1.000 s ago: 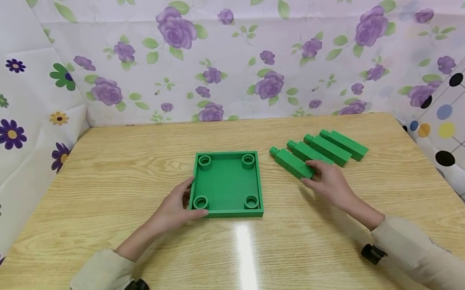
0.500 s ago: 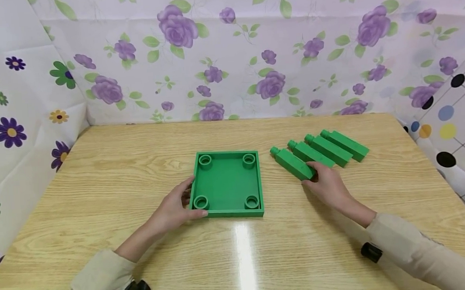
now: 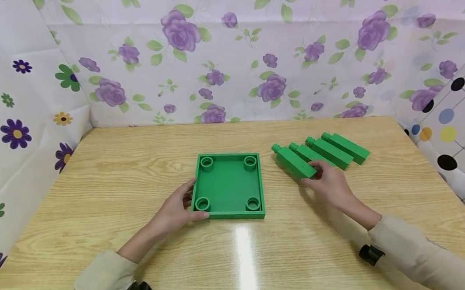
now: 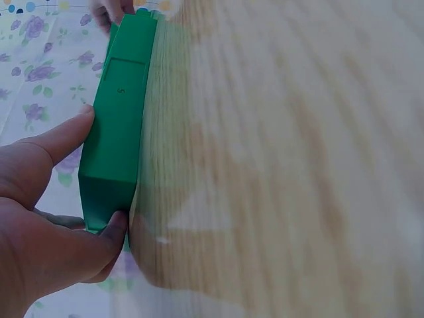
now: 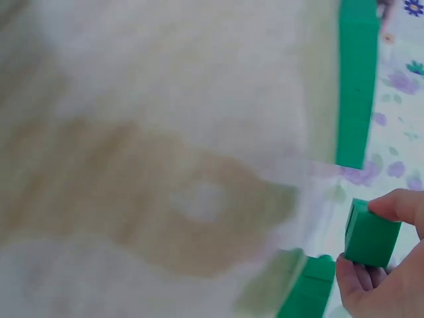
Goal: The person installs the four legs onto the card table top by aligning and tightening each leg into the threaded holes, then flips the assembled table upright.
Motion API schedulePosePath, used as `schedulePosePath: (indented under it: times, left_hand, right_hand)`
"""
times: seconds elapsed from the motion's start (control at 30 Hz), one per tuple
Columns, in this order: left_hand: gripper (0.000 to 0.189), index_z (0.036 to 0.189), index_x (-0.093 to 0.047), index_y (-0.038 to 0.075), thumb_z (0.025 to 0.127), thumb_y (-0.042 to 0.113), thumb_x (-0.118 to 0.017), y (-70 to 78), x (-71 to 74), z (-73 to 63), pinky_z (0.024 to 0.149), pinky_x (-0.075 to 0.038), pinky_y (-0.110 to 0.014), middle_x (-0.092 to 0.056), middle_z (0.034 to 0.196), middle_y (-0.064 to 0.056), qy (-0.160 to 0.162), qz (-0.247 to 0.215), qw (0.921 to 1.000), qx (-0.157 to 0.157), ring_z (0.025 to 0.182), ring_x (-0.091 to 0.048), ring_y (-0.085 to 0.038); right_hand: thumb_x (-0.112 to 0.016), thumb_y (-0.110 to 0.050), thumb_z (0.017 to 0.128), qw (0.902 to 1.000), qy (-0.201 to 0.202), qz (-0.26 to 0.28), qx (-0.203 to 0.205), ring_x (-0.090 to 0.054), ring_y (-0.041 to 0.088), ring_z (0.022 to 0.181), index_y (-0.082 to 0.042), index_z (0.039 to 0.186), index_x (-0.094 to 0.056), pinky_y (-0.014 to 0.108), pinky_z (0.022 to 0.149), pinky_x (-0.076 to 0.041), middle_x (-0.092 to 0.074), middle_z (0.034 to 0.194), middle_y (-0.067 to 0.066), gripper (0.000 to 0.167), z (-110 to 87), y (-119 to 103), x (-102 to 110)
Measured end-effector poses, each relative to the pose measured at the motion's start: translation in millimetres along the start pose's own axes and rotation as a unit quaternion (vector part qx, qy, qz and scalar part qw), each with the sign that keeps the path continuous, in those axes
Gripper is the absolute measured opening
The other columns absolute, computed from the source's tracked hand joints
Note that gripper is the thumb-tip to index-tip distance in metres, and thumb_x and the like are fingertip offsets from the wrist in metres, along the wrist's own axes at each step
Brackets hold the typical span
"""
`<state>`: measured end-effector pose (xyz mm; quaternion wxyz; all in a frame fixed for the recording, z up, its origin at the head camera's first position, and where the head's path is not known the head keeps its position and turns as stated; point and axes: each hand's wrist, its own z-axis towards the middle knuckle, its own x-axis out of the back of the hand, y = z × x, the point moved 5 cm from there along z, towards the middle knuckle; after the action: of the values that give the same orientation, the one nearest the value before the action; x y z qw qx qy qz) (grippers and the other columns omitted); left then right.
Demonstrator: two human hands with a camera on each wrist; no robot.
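Note:
A green square plastic tabletop (image 3: 228, 187) lies with its rimmed hollow side up, a round socket in each corner. My left hand (image 3: 176, 209) grips its near left corner, thumb along the front rim and fingers at the left side. The left wrist view shows the thumb and fingers against the tabletop's outer walls (image 4: 116, 132). To the right, my right hand (image 3: 331, 186) pinches the near end of the leftmost green table leg (image 3: 296, 161), which has a knobbed far end. That leg looks slightly raised; the right wrist view shows its square end (image 5: 372, 238) between thumb and fingers.
More green legs lie side by side, slanted, beyond the held one: one (image 3: 316, 153) partly behind it, another (image 3: 329, 152), and the rightmost (image 3: 347, 147). Flowered sheets (image 3: 220, 53) hang at the wooden table's (image 3: 164, 271) back and sides.
The leftmost leg has risen slightly in my right hand, its upper face now turned more to the camera. My left hand stays at the same corner of the tabletop.

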<state>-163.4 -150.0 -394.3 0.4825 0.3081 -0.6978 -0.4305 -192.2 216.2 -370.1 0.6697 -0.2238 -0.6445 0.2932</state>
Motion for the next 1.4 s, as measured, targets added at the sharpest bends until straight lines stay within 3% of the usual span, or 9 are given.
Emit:
schedulePosePath:
  times: [0.33,0.67,0.9,1.0,1.27,1.4]
  left_hand:
    - [0.101,0.153,-0.016,-0.003,0.078,0.012,-0.082,1.1,1.3,1.4,0.104,-0.039,-0.048,-0.036,0.144,-0.026,0.000,-0.002,1.0000,-0.003,0.125,-0.044,-0.041]
    - [0.100,0.152,-0.017,-0.004,0.078,0.010,-0.082,-1.2,1.3,1.2,0.104,-0.039,-0.048,-0.036,0.144,-0.026,0.002,-0.007,0.9999,-0.009,0.126,-0.043,-0.041]
    - [0.099,0.152,-0.017,-0.004,0.078,0.009,-0.082,-2.1,0.8,0.4,0.103,-0.039,-0.049,-0.036,0.144,-0.026,0.002,-0.013,0.9999,-0.011,0.126,-0.043,-0.042]
    - [0.099,0.152,-0.016,-0.005,0.078,0.009,-0.082,-2.5,0.9,0.0,0.104,-0.039,-0.049,-0.036,0.144,-0.027,0.001,-0.012,0.9999,-0.012,0.126,-0.043,-0.042]
    - [0.099,0.152,-0.017,-0.005,0.078,0.009,-0.082,-2.4,1.4,-0.1,0.103,-0.040,-0.048,-0.037,0.143,-0.027,0.002,-0.009,0.9999,-0.011,0.125,-0.044,-0.041]
    - [0.099,0.152,-0.017,-0.005,0.078,0.009,-0.082,-2.1,0.8,0.7,0.103,-0.040,-0.047,-0.038,0.143,-0.026,0.001,-0.011,0.9999,-0.013,0.125,-0.045,-0.041]
  right_hand:
    - [-0.071,-0.018,0.089,0.9989,0.026,0.032,0.022,-0.060,0.034,0.095,0.008,0.130,-0.053,0.046,0.081,-0.052,-0.060,0.105,0.021,0.051,5.6,-18,28]
    - [-0.071,-0.028,0.090,0.9959,0.008,0.088,0.019,-0.057,0.021,0.097,-0.002,0.134,-0.054,0.017,0.076,-0.049,-0.057,0.108,0.012,0.054,16.8,-32,43]
    - [-0.068,-0.032,0.092,0.9918,0.022,0.123,0.028,-0.055,0.017,0.102,-0.004,0.134,-0.054,0.030,0.088,-0.048,-0.057,0.108,0.010,0.052,30.1,-42,44]
    - [-0.068,-0.032,0.092,0.9876,0.025,0.153,0.027,-0.054,0.015,0.105,-0.006,0.134,-0.054,0.034,0.093,-0.046,-0.056,0.111,0.007,0.052,35.4,-47,43]
    - [-0.066,-0.033,0.093,0.9708,0.013,0.239,0.017,-0.043,0.021,0.127,-0.008,0.147,-0.040,0.023,0.090,-0.046,-0.046,0.136,0.008,0.065,47.9,-63,36]
    - [-0.065,-0.029,0.094,0.9628,0.009,0.269,0.027,-0.042,0.022,0.129,-0.005,0.147,-0.039,0.025,0.095,-0.045,-0.046,0.137,0.011,0.063,55.5,-72,29]
